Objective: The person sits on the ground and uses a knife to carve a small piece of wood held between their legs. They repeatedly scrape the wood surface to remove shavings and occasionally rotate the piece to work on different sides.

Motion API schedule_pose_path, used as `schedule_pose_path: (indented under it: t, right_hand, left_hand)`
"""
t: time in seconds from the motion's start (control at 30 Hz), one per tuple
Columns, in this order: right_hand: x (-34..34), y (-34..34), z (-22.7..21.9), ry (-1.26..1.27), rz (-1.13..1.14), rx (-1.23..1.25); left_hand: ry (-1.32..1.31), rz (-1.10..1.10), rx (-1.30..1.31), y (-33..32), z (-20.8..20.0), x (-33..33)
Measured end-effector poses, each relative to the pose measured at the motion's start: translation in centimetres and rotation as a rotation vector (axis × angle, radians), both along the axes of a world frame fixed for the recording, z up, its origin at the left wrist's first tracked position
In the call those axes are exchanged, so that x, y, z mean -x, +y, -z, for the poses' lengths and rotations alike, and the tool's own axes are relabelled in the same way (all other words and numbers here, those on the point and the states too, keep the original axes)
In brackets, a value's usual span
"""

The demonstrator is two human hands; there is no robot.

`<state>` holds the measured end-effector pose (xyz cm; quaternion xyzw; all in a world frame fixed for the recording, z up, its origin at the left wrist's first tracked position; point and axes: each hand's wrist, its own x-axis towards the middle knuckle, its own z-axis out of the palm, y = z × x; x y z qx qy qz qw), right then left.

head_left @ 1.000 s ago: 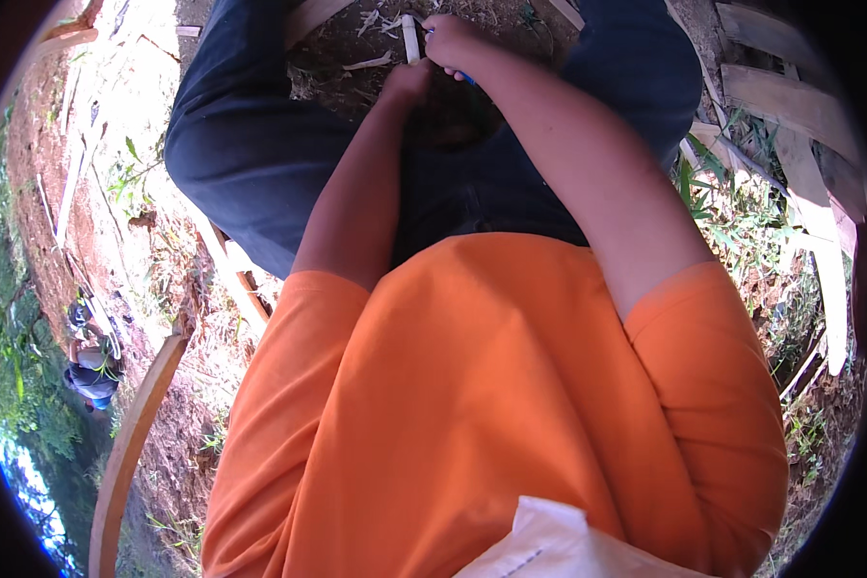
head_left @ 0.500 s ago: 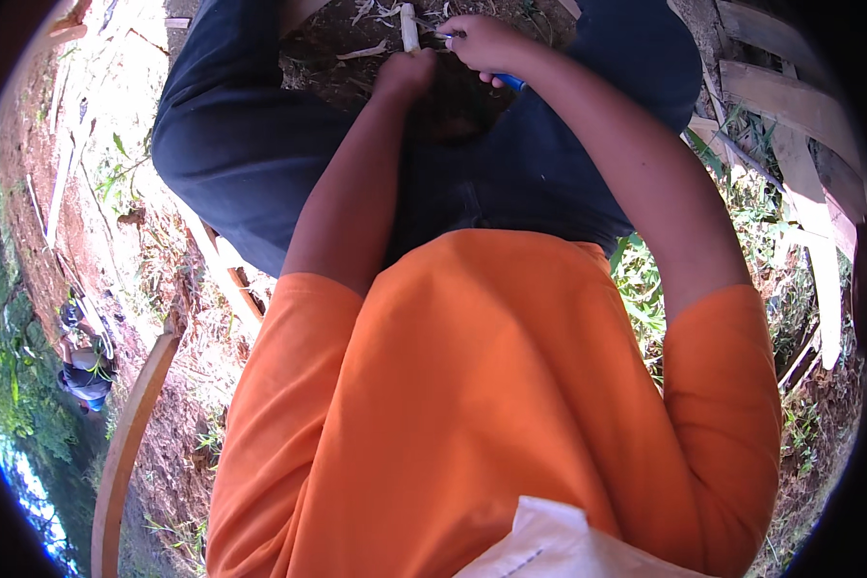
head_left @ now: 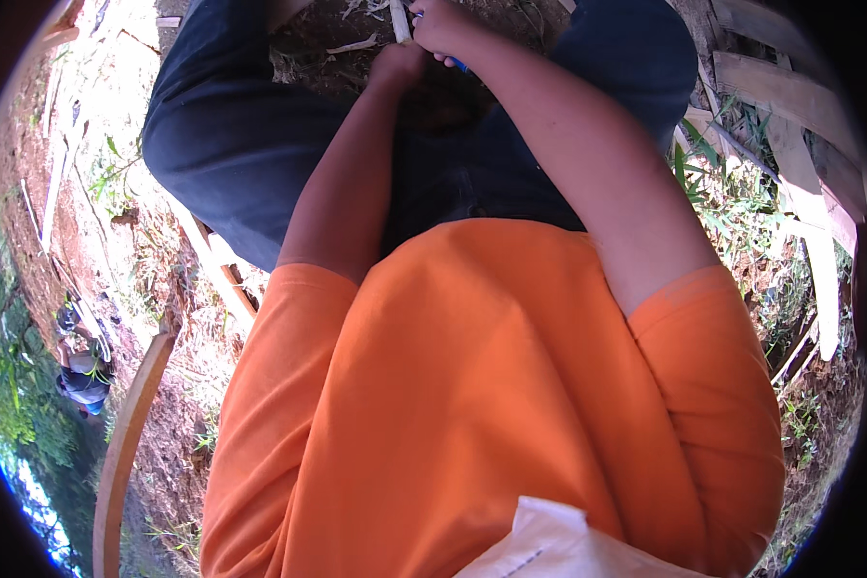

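Observation:
Between my dark-trousered legs, at the top of the head view, my left hand [head_left: 397, 67] is closed round a pale, peeled wooden stick [head_left: 400, 21]. The stick points away from me, and its far end is cut off by the picture's edge. My right hand [head_left: 441, 29] grips a blue-handled tool that looks like a knife [head_left: 459, 65]; the handle's end sticks out below the fingers and the blade is hidden. This hand is just right of the stick, close above my left hand. Pale wood shavings [head_left: 354, 45] lie on the dark soil nearby.
Wooden boards [head_left: 790, 91] lie overlapping on the right. A curved-looking plank [head_left: 130, 453] stands at the lower left, and another wood strip [head_left: 212, 260] lies beside my left leg. Far left, another person [head_left: 85, 380] is on the bare ground near greenery.
My right hand has moved left and away from me with the blue-handled knife, closer to the stick. My left hand has shifted only slightly and still holds the stick.

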<state>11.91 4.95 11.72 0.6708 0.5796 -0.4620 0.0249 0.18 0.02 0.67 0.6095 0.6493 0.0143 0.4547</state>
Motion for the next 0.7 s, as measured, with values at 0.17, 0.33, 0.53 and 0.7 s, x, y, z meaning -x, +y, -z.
schedule_pose_path:
  t: [0.17, 0.33, 0.53, 0.7]
  right_hand:
    - [-0.3, 3.5, 1.5, 0.052, 0.08, 0.111]
    - [-2.5, 0.9, -1.9, 0.091, -0.023, 0.113]
    - [-3.1, -2.2, -4.4, 0.073, -0.03, 0.135]
    - [-2.6, -2.6, -4.6, 0.026, -0.022, 0.085]
  left_hand:
    - [-0.153, -0.356, 0.292, -0.2, -2.4, -0.3]
    - [-0.09, -0.335, 0.227, -0.9, -3.2, -0.4]
    - [-0.104, -0.332, 0.229, -0.4, -2.3, -0.5]
    - [-0.189, -0.353, 0.25, 0.2, -2.0, -0.7]
